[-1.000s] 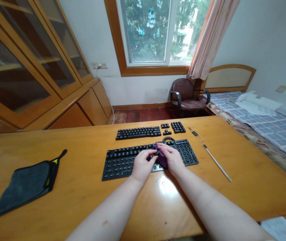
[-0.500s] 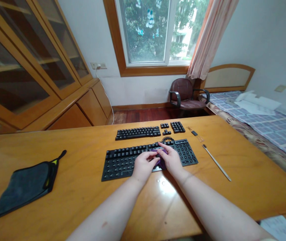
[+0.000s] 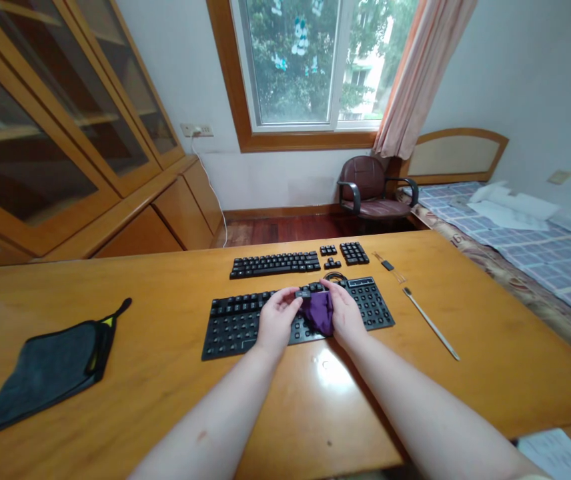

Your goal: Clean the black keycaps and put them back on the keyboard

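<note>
Over the middle of the black keyboard [image 3: 233,330], my left hand [image 3: 276,327] pinches a small dark keycap [image 3: 303,294] between thumb and fingers. A purple cloth [image 3: 319,313] hangs just right of the keycap, gripped by my right hand [image 3: 348,317]. Both hands are close together, with the cloth between them touching or nearly touching the keycap. The keyboard has its top row of keys still on, while bare switches show on its lower rows and right-hand block. My hands and the cloth hide part of its middle.
Behind the keyboard lie rows of loose black keycaps [image 3: 275,265], a number-pad group [image 3: 354,253] and a coiled cable [image 3: 334,276]. To the right are a wire keycap puller [image 3: 388,265] and a thin brush [image 3: 431,325]. A folded grey cloth [image 3: 55,363] lies at left on the wooden table [image 3: 165,393].
My hands have drawn slightly apart, my left moving a little left. The keycap now shows in my left fingers, and the purple cloth hangs more spread out from my right hand.
</note>
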`<state>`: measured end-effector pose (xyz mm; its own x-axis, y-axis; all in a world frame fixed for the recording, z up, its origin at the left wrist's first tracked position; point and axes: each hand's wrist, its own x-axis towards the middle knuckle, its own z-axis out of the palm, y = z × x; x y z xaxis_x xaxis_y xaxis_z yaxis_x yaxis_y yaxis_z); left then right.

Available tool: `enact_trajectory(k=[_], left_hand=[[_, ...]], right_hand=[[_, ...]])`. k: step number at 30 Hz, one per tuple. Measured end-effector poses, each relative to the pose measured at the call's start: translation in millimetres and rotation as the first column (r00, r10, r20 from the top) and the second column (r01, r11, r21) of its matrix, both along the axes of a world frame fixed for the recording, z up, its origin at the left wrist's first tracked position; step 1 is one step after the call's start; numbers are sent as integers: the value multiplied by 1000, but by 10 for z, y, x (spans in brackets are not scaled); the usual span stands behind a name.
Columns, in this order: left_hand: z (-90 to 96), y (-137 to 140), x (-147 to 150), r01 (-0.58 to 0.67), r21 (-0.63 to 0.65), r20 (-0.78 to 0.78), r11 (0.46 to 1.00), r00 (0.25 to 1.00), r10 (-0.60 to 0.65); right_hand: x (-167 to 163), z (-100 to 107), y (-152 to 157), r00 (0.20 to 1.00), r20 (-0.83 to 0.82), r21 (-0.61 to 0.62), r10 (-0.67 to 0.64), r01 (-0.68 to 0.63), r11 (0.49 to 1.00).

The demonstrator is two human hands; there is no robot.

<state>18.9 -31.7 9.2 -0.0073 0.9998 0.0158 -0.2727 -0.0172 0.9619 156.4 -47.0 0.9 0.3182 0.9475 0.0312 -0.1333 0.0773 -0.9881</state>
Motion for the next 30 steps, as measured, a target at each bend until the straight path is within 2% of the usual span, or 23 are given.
enact_trajectory(k=[3,7,10,13,15,20,23,26,30], left_hand=[[-58,31,-25,11,-6,62,1000,998,-10],[-111,23,-19,46,-40,96,998,994,-42],[-94,13,-7,36,-32,38,999,999,-35],[-58,13,1,23,4,-41,1000,999,-23],[-41,10,5,21,38,-93,999,996,-17],[-47,-46,4,77,129,-226,989,973,-46],[-68,-88,-2,133,179,-315,975,947,-71],[-79,-107,-1,157,189,-371,969,925,-77],[-75,-107,1,159,193,-381,968,922,-75]], right_hand=[[21,-13,-8,999,-31,-17,-26,25,1000],[64,-31,0,999,13,44,-50,50,998],[65,-22,22,996,46,26,-76,74,997],[27,17,33,994,-95,3,-57,58,998],[-2,51,20,992,-129,22,-3,6,1000],[-50,102,-49,990,-23,51,137,-135,989],[-55,89,-59,979,-22,-7,203,-204,979],[-42,71,-37,981,-69,-62,181,-185,981],[-30,60,-22,975,-154,-65,161,-172,983]])
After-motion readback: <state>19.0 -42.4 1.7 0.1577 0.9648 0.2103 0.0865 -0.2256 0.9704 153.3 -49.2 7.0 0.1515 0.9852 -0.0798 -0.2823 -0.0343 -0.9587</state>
